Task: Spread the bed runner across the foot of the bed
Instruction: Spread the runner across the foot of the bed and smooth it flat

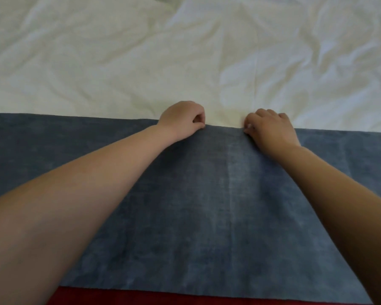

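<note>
Head-worn camera view, looking down along two bare forearms that reach forward over a bed (141, 62). A blue-grey bed runner (185, 216) lies flat across the foot of the bed and runs out of the picture toward both side edges. Its near edge follows the foot edge, where a red strip (185, 300) shows below it; whether that is floor or bed base cannot be told. Beyond the runner's far edge lies a white cover, heavily creased.

The left hand (182, 121) and the right hand (271, 128) sit at the middle of the runner's far edge, near each other but apart. Each grip is narrow and holds cloth: thumb and curled fingers pinch the far hem. A faint pale crease (230, 183) runs through the runner from the far edge to the near edge, between the hands and closer to the right one.

The step in hand looks like squaring and smoothing that far edge. To do it well, both pinches should pull evenly, so the far edge lies parallel with the foot edge of the bed. The hands could then slide apart along the hem toward the side edges to flatten the crease. A light lift of the hem should stop the wrinkled white cover from dragging along underneath.
</note>
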